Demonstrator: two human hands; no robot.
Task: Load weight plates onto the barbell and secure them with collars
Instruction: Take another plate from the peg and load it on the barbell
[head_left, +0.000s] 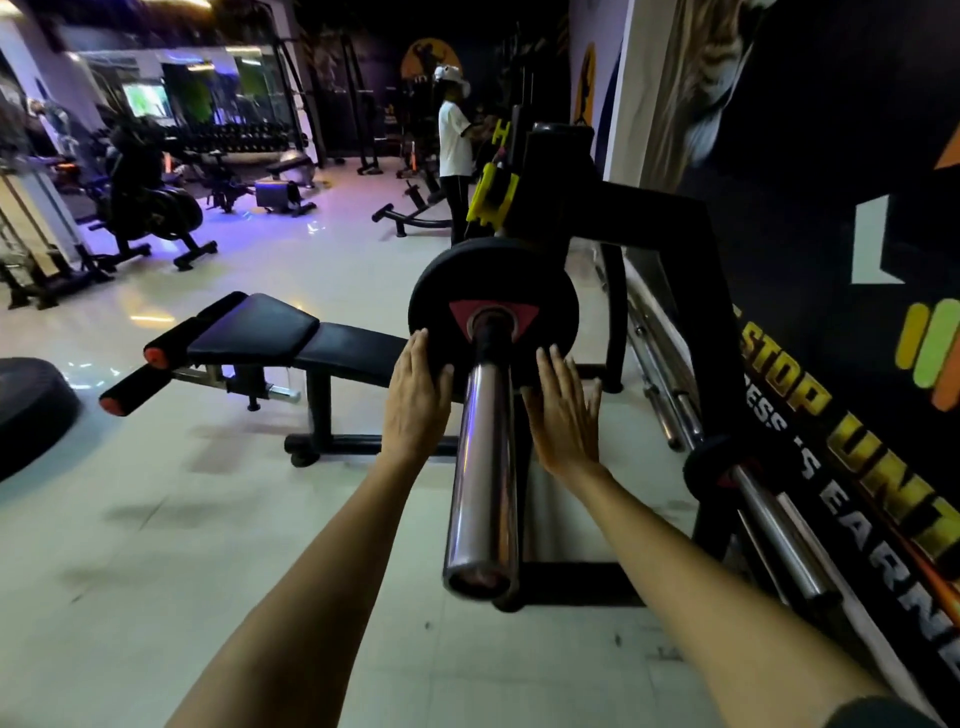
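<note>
A black bench (291, 338) with red-capped rollers (156, 356) lies at nine o'clock. A person in a white shirt (454, 140) stands at twelve. Spare bars (670, 374) lean along the mural wall (831, 156) at three.

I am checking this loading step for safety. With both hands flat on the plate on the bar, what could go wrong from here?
1. No collar shows on the barbell sleeve outside the weight plate, so the plate could slide outward if the bar tips.
2. The left hand and right hand press open-palmed beside the sleeve; fingers could get pinched if the plate shifts.
3. Only this end is visible; uneven loading might tilt the bar.
</note>
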